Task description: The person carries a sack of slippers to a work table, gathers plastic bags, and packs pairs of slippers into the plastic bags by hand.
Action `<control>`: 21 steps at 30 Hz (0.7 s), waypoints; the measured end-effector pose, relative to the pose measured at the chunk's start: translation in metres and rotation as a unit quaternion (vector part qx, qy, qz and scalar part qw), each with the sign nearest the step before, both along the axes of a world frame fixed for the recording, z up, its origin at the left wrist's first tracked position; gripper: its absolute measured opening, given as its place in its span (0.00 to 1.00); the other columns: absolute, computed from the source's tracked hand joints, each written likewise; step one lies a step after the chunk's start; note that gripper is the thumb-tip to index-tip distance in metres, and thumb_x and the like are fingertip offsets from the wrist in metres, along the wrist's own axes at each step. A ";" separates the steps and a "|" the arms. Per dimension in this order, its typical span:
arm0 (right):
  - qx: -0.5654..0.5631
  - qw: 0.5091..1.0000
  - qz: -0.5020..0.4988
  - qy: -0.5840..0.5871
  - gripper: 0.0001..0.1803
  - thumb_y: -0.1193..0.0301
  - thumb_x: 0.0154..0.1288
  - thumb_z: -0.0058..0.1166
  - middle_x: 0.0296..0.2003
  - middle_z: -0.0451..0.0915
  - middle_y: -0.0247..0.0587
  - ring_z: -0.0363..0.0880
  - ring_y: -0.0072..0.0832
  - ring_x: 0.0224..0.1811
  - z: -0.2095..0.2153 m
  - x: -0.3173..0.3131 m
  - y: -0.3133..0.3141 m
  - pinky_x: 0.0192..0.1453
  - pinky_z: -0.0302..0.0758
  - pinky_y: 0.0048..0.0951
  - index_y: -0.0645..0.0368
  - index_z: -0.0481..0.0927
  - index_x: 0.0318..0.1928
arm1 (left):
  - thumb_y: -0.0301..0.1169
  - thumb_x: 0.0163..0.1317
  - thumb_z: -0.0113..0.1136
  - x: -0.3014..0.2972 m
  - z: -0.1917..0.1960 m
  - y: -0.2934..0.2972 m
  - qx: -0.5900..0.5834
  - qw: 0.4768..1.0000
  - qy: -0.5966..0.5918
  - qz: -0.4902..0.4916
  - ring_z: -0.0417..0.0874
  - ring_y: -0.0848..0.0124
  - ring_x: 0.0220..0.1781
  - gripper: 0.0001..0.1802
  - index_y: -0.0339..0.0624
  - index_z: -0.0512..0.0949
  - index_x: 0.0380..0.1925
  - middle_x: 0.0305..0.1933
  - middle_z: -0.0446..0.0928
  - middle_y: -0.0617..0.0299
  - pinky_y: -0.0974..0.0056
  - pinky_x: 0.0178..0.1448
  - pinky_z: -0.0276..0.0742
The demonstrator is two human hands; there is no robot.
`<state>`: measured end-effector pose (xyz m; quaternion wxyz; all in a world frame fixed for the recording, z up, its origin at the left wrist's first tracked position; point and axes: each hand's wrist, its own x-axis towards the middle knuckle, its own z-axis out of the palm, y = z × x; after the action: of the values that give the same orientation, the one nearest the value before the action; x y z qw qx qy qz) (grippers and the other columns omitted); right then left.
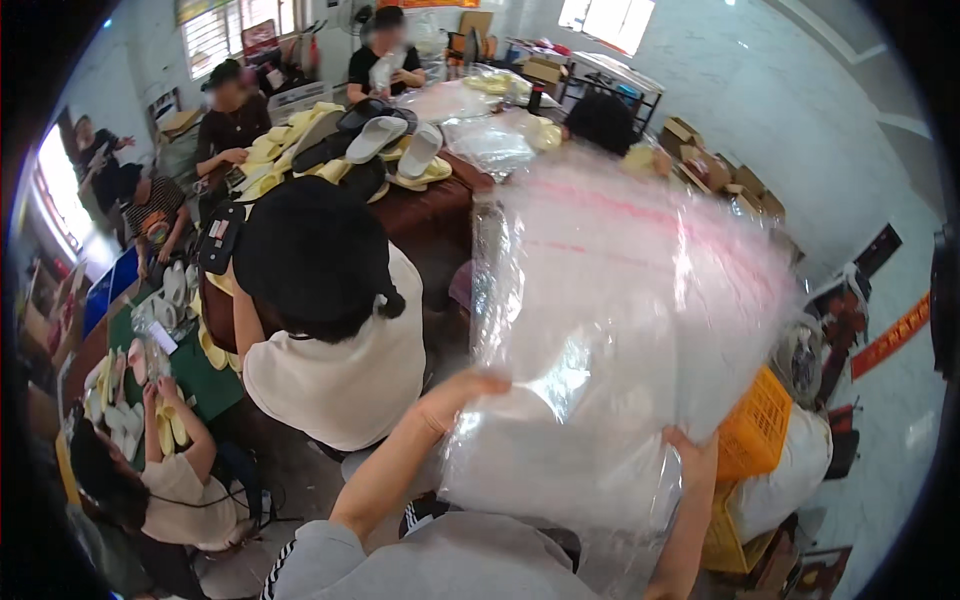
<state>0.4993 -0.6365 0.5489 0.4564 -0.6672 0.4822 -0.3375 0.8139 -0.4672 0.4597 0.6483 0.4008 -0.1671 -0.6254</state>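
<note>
A big stack of clear plastic bags [600, 310] with pink strips near its far end is spread in front of me and fills the middle of the view. My left hand [462, 395] grips its left edge, slightly smeared by motion, its fingertips partly lost against the film. On the right edge, nearer to me, my right hand [692, 455] is closed, with the thumb side showing and the other fingers hidden. The far end of the bags is blurred, and the near end hangs down between my forearms.
A brown-covered table [440, 205] ahead left bears piled slippers [375, 140]. A person in a cream top [340, 350] sits close on my left; others work around the tables. At right stand an orange crate [755, 425] and a white sack [795, 470]. Cardboard boxes [705, 165] lie farther back.
</note>
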 end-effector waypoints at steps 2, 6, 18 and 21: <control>0.008 0.997 0.061 -0.055 0.33 0.72 0.50 0.70 0.47 0.80 0.45 0.79 0.29 0.46 0.021 0.046 -0.045 0.51 0.76 0.31 0.69 0.71 0.56 | 0.35 0.58 0.66 0.020 0.031 -0.017 -0.027 0.996 -0.053 0.073 0.80 0.69 0.49 0.23 0.34 0.77 0.51 0.47 0.80 0.56 0.63 0.56 0.75; -0.041 0.978 0.202 -0.022 0.25 0.73 0.53 0.66 0.40 0.84 0.43 0.83 0.30 0.40 0.073 0.152 -0.153 0.51 0.77 0.29 0.70 0.76 0.52 | 0.32 0.62 0.61 0.065 0.104 -0.046 -0.047 0.924 -0.248 0.288 0.70 0.65 0.64 0.34 0.34 0.61 0.66 0.65 0.68 0.52 0.61 0.67 0.65; -0.233 0.900 0.350 -0.117 0.30 0.62 0.52 0.69 0.42 0.81 0.44 0.79 0.34 0.47 0.215 0.459 -0.263 0.60 0.71 0.32 0.65 0.76 0.53 | 0.23 0.68 0.49 0.031 0.049 -0.041 -0.062 0.863 -0.382 0.323 0.80 0.67 0.53 0.17 0.35 0.73 0.56 0.54 0.77 0.54 0.64 0.59 0.73; -0.167 0.904 0.361 -0.159 0.30 0.63 0.52 0.68 0.42 0.81 0.45 0.79 0.36 0.47 0.230 0.538 -0.304 0.57 0.73 0.35 0.64 0.75 0.54 | 0.22 0.67 0.50 0.024 0.025 -0.051 -0.003 0.890 -0.374 0.262 0.80 0.68 0.54 0.19 0.36 0.72 0.58 0.53 0.78 0.55 0.64 0.58 0.74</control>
<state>1.0371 -0.9404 0.7794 0.4995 -0.7996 0.0658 -0.3269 0.8380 -0.5183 0.4849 0.6794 0.6320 -0.2883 -0.2363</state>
